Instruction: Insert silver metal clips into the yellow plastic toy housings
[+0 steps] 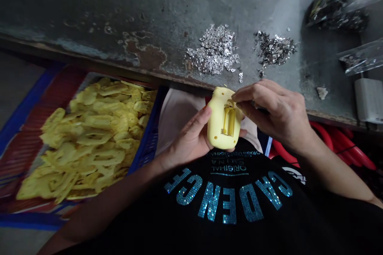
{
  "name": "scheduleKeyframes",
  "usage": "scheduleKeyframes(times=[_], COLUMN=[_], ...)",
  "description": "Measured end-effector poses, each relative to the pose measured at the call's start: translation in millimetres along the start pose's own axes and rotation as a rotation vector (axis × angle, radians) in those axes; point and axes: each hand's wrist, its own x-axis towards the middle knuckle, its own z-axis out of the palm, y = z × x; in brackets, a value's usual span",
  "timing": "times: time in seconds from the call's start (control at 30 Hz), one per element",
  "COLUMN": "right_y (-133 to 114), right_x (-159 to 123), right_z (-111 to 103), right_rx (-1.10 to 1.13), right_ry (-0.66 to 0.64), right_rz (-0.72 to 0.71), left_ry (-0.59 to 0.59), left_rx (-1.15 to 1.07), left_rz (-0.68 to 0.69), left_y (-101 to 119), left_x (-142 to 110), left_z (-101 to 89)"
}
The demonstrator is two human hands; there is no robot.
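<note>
My left hand [196, 133] is wrapped round a pale yellow plastic casing [214, 129], held upright over my lap with its battery compartment [229, 121] facing me. Small round holes dot the casing near its ends, and a metal spring contact shows low in the compartment. At the compartment's upper end, the thumb and fingers of my right hand [271, 107] are pinched together; whatever they grip is hidden. Beyond the casing, on the grey bench, lie a pile of small flat metal contact plates [217, 50] and a smaller heap of metal contact pieces [275, 50].
The bench edge [167, 77] runs just beyond my hands. To the left stands a blue and red crate [149, 139] loaded with yellow plastic parts [98, 127]. Clear bags of metal pieces [338, 12] and a white box [369, 99] are at the right, with red parts [344, 143] below.
</note>
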Motion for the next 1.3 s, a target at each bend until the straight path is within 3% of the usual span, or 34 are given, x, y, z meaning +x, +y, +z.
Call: scheduleKeyframes(times=[0.2, 0.33, 0.43, 0.53, 0.63, 0.73, 0.83, 1.13, 1.3], right_y=[9, 9, 9, 13, 20, 24, 22, 18, 15], right_x=[-16, -24, -25, -18, -7, 1, 3, -15, -25], right_z=[12, 19, 18, 13, 8, 8, 12, 39, 50], right_rx=[-0.181, -0.225, -0.121, 0.093, 0.279, 0.334, 0.267, 0.176, 0.091], right_ry=[0.074, 0.07, 0.089, 0.108, 0.03, -0.067, -0.083, 0.162, 0.225], right_rz=[-0.186, -0.197, -0.169, -0.027, 0.106, 0.11, 0.098, 0.082, 0.127], left_ry=[-0.068, -0.081, -0.081, -0.019, 0.099, 0.196, 0.211, 0.257, 0.387], left_rx=[-0.016, 0.003, 0.032, 0.102, 0.179, 0.22, 0.289, 0.521, 0.486], left_rz=[-0.033, -0.057, -0.046, -0.004, 0.087, 0.187, 0.228, 0.213, 0.222], left_y=[3, 3, 4, 4, 1, -3, -5, -4, -7], left_x=[0, -1, -2, -2, -3, -3, -6, -20, -11], left_z=[-3.6, -3.9, -1.3, 3.8, 9.1, 10.4, 6.4, -15.9, -26.5])
